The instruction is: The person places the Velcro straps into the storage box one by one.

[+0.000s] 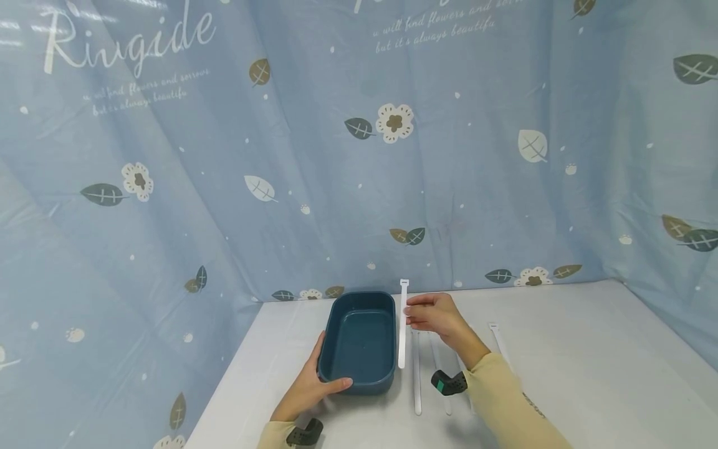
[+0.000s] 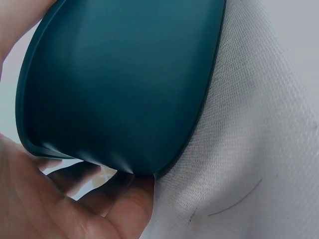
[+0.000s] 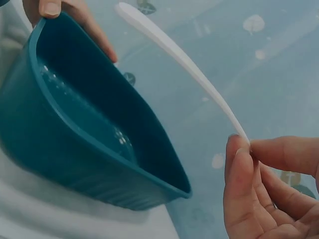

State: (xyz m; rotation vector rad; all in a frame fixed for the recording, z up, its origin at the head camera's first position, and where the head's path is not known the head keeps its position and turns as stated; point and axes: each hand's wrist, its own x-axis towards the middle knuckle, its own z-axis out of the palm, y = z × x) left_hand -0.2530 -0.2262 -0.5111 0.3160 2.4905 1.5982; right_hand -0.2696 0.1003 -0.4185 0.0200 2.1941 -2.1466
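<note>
A dark teal plastic basin [image 1: 361,349] stands on the white table, long and rounded at the corners. My left hand [image 1: 307,388] grips its near left corner, with the thumb over the rim and the fingers along the outer side. Just right of the basin, my right hand [image 1: 440,317] pinches a white cable strap [image 1: 402,349] between thumb and fingers. The strap has a slotted head at its far end in the head view. In the right wrist view the strap [image 3: 192,69] bows slightly, raised beside the basin [image 3: 99,164]. The basin's visible inside holds nothing.
Several more white straps [image 1: 417,380] lie lengthwise on the table [image 1: 589,374] beneath and around my right forearm; one strap [image 1: 498,340] is farther right. A blue patterned curtain [image 1: 449,187] hangs behind the table and along its left side.
</note>
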